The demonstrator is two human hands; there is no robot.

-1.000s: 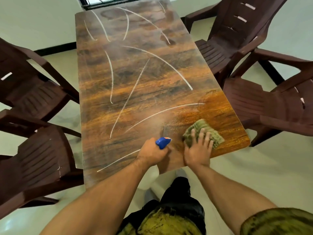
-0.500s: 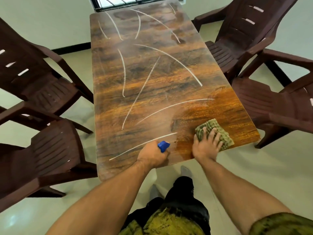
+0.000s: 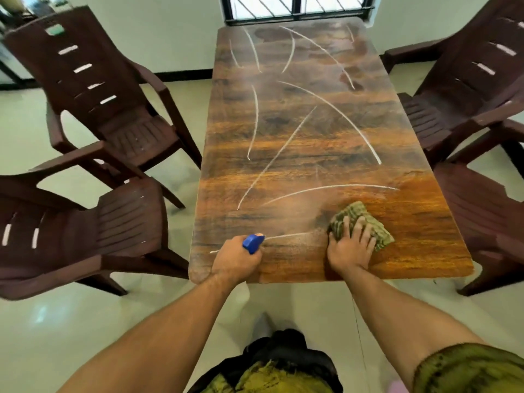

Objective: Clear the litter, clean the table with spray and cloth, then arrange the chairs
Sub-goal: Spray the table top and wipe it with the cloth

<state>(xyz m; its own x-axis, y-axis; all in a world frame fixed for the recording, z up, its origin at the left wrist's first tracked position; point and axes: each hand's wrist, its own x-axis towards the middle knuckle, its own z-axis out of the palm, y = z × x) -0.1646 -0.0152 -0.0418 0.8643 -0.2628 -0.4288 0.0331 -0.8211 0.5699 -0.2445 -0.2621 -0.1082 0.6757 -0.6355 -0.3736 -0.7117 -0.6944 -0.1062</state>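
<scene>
Head view: the left hand (image 3: 236, 260) is curled round a spray bottle (image 3: 253, 243), of which only the blue nozzle shows above the knuckles, pointing out over the near edge of the table (image 3: 312, 143). A faint haze of mist hangs over the wood just beyond the nozzle. The right hand (image 3: 351, 245) lies flat with fingers spread on a green cloth (image 3: 358, 219), pressing it against the tabletop near the near right corner; the cloth is bunched and sticks out past the fingertips on the far and right sides. The two hands are near each other along the near end of the table, the cloth to the right of the nozzle.

The tabletop is a long wood-grain surface crossed by several thin, pale curved streaks (image 3: 329, 114) running from the near end to the far end, and it has darker wet-looking patches at the far end by the window (image 3: 295, 7). Around the cloth the wood looks darker and glossier.

Four dark brown plastic chairs stand around the table: the near left chair (image 3: 85, 222) and the far left chair (image 3: 107, 89) sit angled away from the left edge, the far right chair (image 3: 465, 89) and the near right chair (image 3: 487, 217) close by the right edge. The floor (image 3: 56, 321) is pale and shiny
</scene>
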